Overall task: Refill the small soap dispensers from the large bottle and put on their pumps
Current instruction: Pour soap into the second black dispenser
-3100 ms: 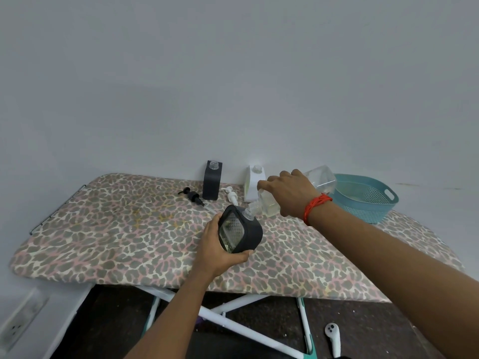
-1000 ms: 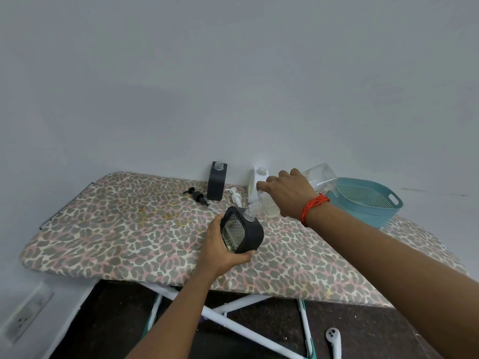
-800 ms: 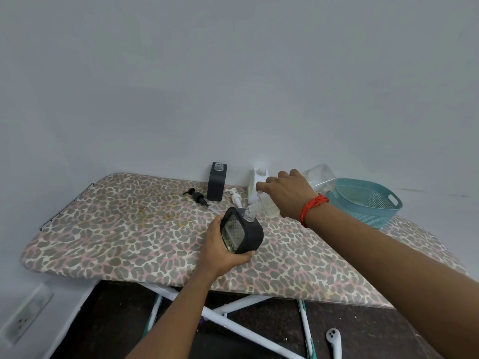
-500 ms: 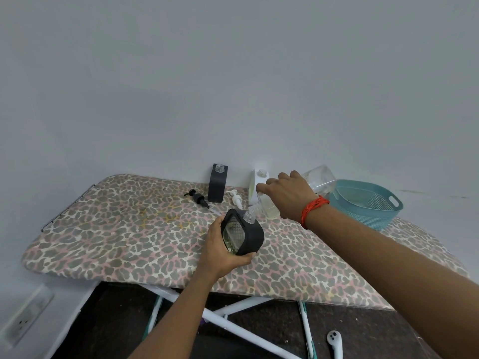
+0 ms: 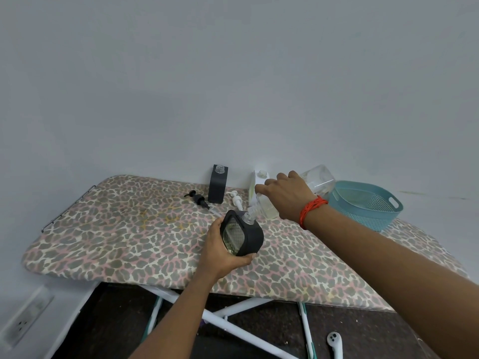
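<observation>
Leopard-print ironing board (image 5: 108,237) carries the work. Nearest, the left hand (image 5: 223,251) is wrapped around a black dispenser (image 5: 242,235), tilted with its open neck toward one o'clock. At that neck meets the mouth of the large clear bottle (image 5: 315,181), clasped in the right hand (image 5: 287,196); the bottle's long axis runs from one o'clock down to seven, pouring. Beyond, at eleven o'clock, lie a black pump (image 5: 198,198) and white pump (image 5: 236,199), then an upright black dispenser (image 5: 217,186) and white dispenser (image 5: 256,185), both uncapped.
</observation>
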